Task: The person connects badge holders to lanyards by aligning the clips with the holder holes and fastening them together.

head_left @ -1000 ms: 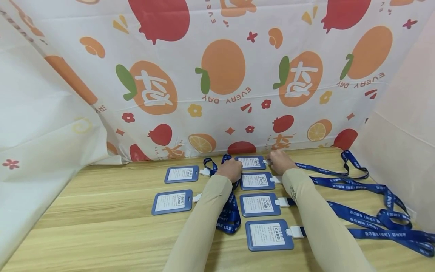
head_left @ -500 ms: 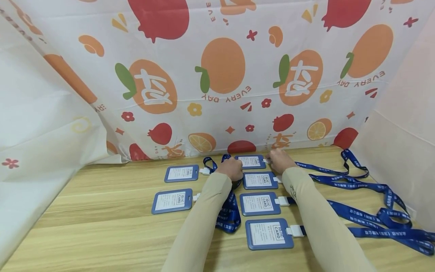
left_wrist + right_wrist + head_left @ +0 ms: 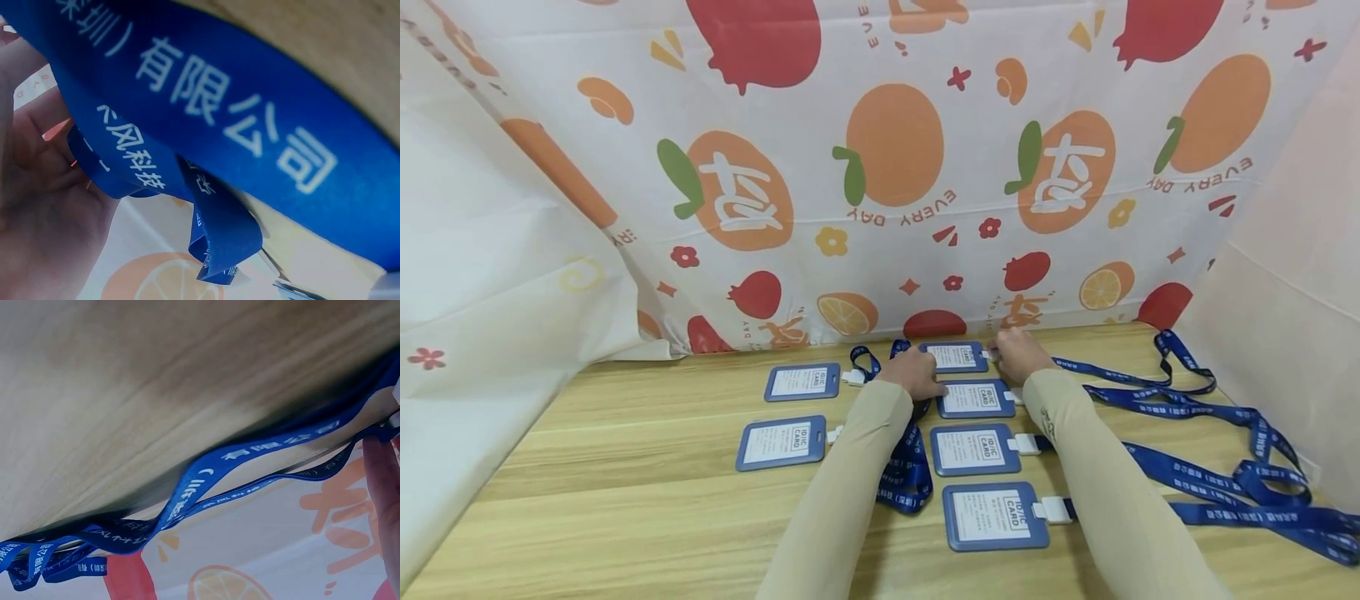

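Blue ID card holders with white inserts lie in a right-hand column. The top card holder [image 3: 954, 357] sits between both hands, with a second card holder [image 3: 976, 399] just below. My left hand [image 3: 912, 372] is at its left edge, thumb stretched to the second holder; its other fingertips are hidden. Beside that palm, a blue lanyard [image 3: 237, 119] fills the left wrist view. My right hand [image 3: 1019, 356] pinches the white clip [image 3: 989, 356] of the top holder. In the right wrist view, a finger [image 3: 379, 475] touches a blue lanyard [image 3: 250, 487].
Two more card holders [image 3: 781, 442] lie at left, their bunched lanyard [image 3: 906, 479] under the left arm. Lower in the right column are a third holder [image 3: 975, 449] and a fourth [image 3: 996, 516]. Long lanyards [image 3: 1262, 450] spread right. Printed cloth [image 3: 895, 275] borders the wooden table [image 3: 625, 500].
The second card holder in the right column has shifted slightly right. My left thumb has come out toward its left edge. My right hand has stayed at the top clip.
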`<state>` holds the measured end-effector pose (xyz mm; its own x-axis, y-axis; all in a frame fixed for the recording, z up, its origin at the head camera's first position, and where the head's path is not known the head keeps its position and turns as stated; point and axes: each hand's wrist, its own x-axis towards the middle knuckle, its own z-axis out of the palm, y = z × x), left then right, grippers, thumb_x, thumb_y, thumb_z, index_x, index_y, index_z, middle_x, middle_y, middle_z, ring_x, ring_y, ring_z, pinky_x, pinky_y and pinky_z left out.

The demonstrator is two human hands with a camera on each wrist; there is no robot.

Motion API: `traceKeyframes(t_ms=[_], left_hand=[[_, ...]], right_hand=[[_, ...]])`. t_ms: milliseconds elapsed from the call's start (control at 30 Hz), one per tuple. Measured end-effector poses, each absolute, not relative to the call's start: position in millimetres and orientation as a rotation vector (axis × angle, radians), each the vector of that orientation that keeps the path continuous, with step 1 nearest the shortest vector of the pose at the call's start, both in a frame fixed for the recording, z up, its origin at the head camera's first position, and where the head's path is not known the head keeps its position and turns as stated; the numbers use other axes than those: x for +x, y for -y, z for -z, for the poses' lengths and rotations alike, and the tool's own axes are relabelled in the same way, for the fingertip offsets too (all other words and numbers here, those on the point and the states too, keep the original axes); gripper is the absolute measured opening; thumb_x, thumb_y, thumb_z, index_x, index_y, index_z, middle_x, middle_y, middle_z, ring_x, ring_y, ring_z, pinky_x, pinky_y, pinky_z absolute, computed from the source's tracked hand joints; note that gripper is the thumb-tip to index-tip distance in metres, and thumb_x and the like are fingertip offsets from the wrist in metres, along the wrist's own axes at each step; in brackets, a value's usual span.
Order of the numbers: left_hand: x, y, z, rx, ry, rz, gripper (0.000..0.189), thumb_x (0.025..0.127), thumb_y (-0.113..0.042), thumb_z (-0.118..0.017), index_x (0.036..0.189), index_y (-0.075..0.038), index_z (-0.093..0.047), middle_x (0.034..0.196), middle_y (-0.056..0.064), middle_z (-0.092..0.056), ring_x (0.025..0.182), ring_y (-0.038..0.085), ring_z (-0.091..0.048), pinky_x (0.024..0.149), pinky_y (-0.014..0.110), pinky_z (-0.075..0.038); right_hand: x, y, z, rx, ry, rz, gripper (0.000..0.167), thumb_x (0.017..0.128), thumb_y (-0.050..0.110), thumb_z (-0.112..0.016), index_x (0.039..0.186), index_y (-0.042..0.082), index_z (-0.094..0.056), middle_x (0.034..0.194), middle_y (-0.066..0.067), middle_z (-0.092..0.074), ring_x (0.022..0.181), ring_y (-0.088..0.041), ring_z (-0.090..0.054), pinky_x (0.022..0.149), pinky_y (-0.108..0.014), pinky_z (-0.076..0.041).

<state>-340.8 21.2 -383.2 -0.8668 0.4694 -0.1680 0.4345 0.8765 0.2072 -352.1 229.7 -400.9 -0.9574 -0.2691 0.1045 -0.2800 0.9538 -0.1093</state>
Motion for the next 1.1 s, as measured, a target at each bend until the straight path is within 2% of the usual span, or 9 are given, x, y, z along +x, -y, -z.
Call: traceKeyframes(t_ms=[367, 600, 833, 1033, 1100], left_hand=[[-341.6, -23.4, 386.8, 0.707, -2.831, -0.223, 0.034, 0.096, -0.036, -0.072, 0.11, -0.005, -0.077, 0.096, 0.005, -0.072, 0.068, 0.014, -0.059, 0.063, 0.025, -0.046], [-340.2, -22.2, 385.4, 0.717, -2.837, -0.232, 0.031, 0.097, -0.031, -0.07, 0.11, -0.004, -0.076, 0.097, 0.006, -0.071, 0.066, 0.015, -0.058, 0.06, 0.025, -0.044], [-340.8, -20.0, 387.8, 0.755, -2.841, -0.246, 0.017, 0.097, -0.017, -0.064, 0.098, -0.003, -0.074, 0.083, 0.006, -0.064, 0.061, 0.015, -0.052, 0.055, 0.025, -0.04], [-340.2, -20.1, 386.1, 0.718, -2.826, -0.247, 0.02, 0.098, -0.016, -0.063, 0.109, -0.003, -0.074, 0.089, 0.006, -0.065, 0.063, 0.016, -0.054, 0.056, 0.025, -0.041], [-340.0, -19.8, 385.8, 0.721, -2.829, -0.252, 0.018, 0.098, -0.015, -0.063, 0.106, -0.003, -0.074, 0.085, 0.005, -0.063, 0.06, 0.015, -0.052, 0.054, 0.025, -0.04]], right_hand=[[-349.5, -232.7, 402.1, 0.452, 3.005, -0.163, 0.03, 0.088, -0.01, -0.071, 0.118, -0.006, -0.071, 0.115, -0.023, -0.07, 0.107, -0.037, -0.068, 0.093, -0.046, -0.054], [-348.9, -230.9, 400.4, 0.433, 3.012, -0.154, 0.029, 0.089, -0.009, -0.071, 0.118, -0.005, -0.071, 0.114, -0.022, -0.07, 0.108, -0.037, -0.067, 0.094, -0.047, -0.054], [-350.4, -230.4, 402.1, 0.418, 3.016, -0.164, 0.027, 0.089, -0.008, -0.071, 0.116, -0.005, -0.072, 0.112, -0.022, -0.07, 0.106, -0.035, -0.068, 0.093, -0.046, -0.054], [-353.8, -230.7, 403.5, 0.432, 3.012, -0.156, 0.027, 0.089, -0.008, -0.071, 0.116, -0.004, -0.073, 0.111, -0.022, -0.07, 0.105, -0.035, -0.068, 0.092, -0.046, -0.055], [-355.7, -231.1, 404.4, 0.438, 3.009, -0.156, 0.027, 0.09, -0.007, -0.071, 0.116, -0.004, -0.073, 0.111, -0.022, -0.071, 0.105, -0.035, -0.068, 0.092, -0.046, -0.055]])
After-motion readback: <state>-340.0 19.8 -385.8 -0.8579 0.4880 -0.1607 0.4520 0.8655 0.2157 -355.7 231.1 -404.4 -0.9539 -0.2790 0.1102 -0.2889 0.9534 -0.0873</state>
